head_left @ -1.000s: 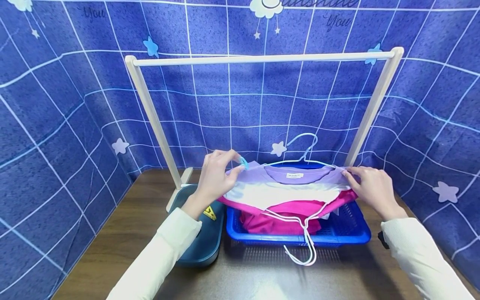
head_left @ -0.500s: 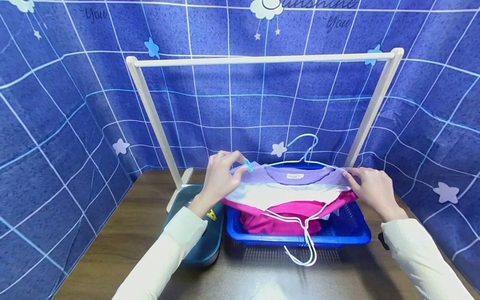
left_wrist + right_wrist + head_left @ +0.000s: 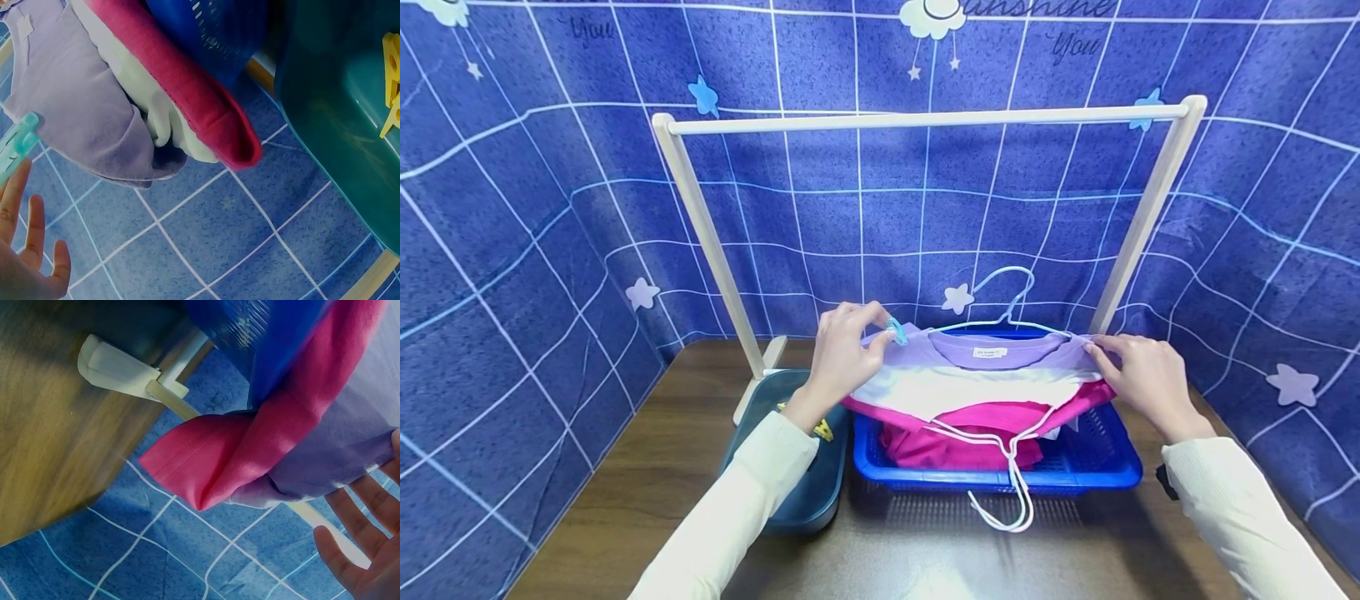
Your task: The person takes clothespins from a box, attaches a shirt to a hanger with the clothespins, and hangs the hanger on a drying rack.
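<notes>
My left hand (image 3: 846, 350) pinches a light blue clothespin (image 3: 897, 331) between thumb and forefinger, right at the left shoulder of a lavender shirt (image 3: 910, 350). In the left wrist view the clothespin (image 3: 19, 145) overlaps the shirt's edge. The shirt has a light blue hanger (image 3: 1007, 321) in its neckline, hook upward. With thumb and fingertips my right hand (image 3: 1146, 379) pinches the shirt's right shoulder; its other fingers spread beneath the cloth in the right wrist view. White and pink garments (image 3: 985, 417) lie against the shirt, with white hangers (image 3: 1017, 487) hanging hook-down in front.
Under the clothes stands a blue basket (image 3: 1101, 475). To its left is a dark teal tray (image 3: 808, 517) with yellow clothespins (image 3: 823, 429), partly behind my left forearm. A pale wooden rack with a crossbar (image 3: 925, 119) rises behind, on the brown table (image 3: 625, 500).
My left hand has shifted slightly right with the clothespin, onto the shirt's left shoulder, and then stays put. The right hand and the clothes hold nearly still.
</notes>
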Demonstrator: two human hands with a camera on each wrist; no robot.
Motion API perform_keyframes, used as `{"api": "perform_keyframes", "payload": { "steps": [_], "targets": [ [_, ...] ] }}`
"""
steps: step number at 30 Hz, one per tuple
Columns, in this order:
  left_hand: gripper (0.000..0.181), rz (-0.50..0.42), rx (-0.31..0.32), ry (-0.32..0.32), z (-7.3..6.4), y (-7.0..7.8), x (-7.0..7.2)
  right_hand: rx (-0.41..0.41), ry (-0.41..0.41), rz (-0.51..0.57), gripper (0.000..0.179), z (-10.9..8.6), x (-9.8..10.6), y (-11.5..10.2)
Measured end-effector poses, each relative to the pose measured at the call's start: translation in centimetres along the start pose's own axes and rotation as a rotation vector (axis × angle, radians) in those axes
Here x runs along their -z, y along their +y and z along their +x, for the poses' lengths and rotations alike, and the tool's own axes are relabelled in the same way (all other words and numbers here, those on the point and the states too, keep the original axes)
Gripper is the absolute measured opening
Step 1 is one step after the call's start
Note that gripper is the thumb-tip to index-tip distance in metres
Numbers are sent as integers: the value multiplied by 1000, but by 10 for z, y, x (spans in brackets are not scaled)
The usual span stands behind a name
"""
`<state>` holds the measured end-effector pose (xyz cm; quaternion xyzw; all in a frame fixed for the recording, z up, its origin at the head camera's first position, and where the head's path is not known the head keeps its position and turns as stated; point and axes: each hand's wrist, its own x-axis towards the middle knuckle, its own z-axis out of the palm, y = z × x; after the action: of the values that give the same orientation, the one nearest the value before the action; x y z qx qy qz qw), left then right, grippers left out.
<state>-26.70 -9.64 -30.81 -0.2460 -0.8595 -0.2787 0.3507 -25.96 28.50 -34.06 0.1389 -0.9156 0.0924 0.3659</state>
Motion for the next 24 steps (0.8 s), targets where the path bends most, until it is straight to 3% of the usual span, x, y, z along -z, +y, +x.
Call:
{"api": "perform_keyframes", "payload": {
  "steps": [15, 24],
  "targets": [
    [7, 0, 22, -34, -1, -3, -6, -9, -1, 5, 21, -2, -1, 0],
    [18, -5, 33, -77, -4, -5, -3, -13, -4, -2, 21, 0, 0, 0]
  ]
}}
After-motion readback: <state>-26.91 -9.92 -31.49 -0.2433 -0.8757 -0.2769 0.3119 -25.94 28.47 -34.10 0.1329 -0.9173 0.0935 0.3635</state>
